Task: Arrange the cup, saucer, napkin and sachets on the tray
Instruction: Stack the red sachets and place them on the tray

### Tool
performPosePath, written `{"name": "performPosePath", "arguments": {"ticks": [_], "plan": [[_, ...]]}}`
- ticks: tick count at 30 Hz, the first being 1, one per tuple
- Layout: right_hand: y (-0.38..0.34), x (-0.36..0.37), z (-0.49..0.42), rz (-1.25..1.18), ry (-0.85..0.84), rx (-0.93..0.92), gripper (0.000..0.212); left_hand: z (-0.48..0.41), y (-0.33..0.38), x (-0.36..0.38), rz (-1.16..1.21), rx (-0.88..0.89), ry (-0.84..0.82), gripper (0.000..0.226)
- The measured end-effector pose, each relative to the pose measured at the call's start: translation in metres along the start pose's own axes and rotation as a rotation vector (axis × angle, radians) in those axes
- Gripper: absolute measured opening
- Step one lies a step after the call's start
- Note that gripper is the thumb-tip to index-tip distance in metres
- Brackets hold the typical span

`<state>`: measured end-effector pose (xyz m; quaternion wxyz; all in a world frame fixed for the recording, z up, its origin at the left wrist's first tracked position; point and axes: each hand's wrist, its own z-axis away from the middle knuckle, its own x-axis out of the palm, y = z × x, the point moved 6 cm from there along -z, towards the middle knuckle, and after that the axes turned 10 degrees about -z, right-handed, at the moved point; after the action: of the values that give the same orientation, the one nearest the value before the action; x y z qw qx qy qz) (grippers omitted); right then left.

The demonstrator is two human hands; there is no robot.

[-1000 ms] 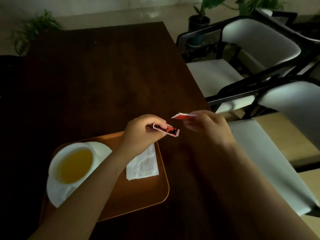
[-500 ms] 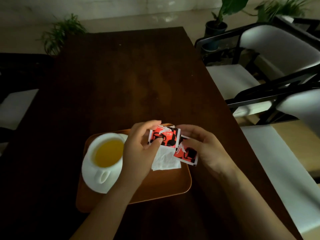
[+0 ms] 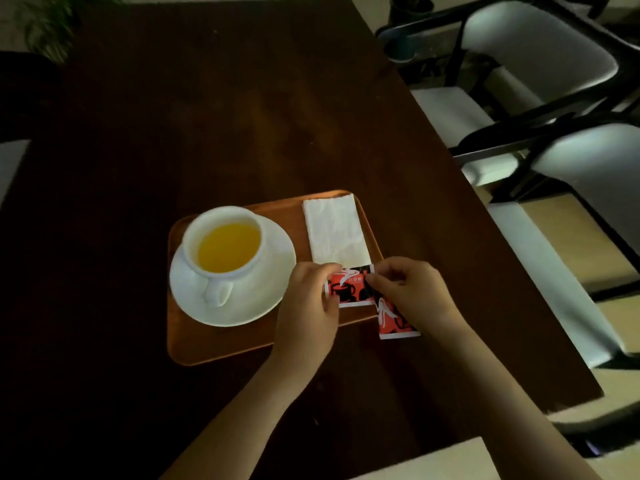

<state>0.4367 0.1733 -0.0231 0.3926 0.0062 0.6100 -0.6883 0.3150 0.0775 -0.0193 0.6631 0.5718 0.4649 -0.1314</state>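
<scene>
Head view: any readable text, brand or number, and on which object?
Red, black and white sachet pinched by the left hand at the orange tray's right edge: a short white print beside a cup graphic, too small and blurred to read.
Second red sachet under the right hand: only graphics show, no legible text.
White cup, white saucer, white paper napkin: no text.

Dark brown wooden worktop (image 3: pixel 242 116), rectangular, filling most of the view. Two chairs along its right edge: far chair (image 3: pixel 540 53) and near chair (image 3: pixel 588 168), both with black frames and pale grey padded seats and backs. Potted plant (image 3: pixel 410 8) beyond the far right corner; green foliage (image 3: pixel 48 22) at far left.
</scene>
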Motion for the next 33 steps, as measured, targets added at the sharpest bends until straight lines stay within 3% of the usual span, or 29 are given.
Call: {"name": "performPosePath", "arguments": {"ticks": [8,18,21,23,25,27,29,33], "plan": [[0.011,0.01,0.004,0.273,0.177,-0.104,0.013,0.011,0.003,0.019,-0.136,0.018,-0.113,0.037],[0.012,0.012,-0.003,0.408,0.145,-0.171,0.014,0.002,-0.001,0.028,-0.226,0.035,-0.119,0.036],[0.013,-0.004,-0.003,0.226,0.195,-0.158,0.01,0.003,0.001,0.025,-0.209,0.022,-0.119,0.034],[0.018,-0.018,0.001,-0.061,0.212,-0.034,0.013,0.005,0.007,0.018,-0.137,0.007,-0.072,0.031],[0.022,-0.02,0.008,-0.414,0.153,0.116,0.018,0.01,0.013,0.014,0.058,-0.071,-0.079,0.024],[0.019,-0.017,0.016,-0.626,0.107,0.169,0.021,0.017,0.017,0.019,0.364,-0.257,-0.2,0.01],[0.015,-0.015,0.022,-0.719,0.095,0.166,0.022,0.025,0.021,0.027,0.62,-0.392,-0.273,0.004],[0.015,-0.016,0.027,-0.799,0.059,0.124,0.021,0.03,0.02,0.026,0.769,-0.477,-0.231,0.013]]}}
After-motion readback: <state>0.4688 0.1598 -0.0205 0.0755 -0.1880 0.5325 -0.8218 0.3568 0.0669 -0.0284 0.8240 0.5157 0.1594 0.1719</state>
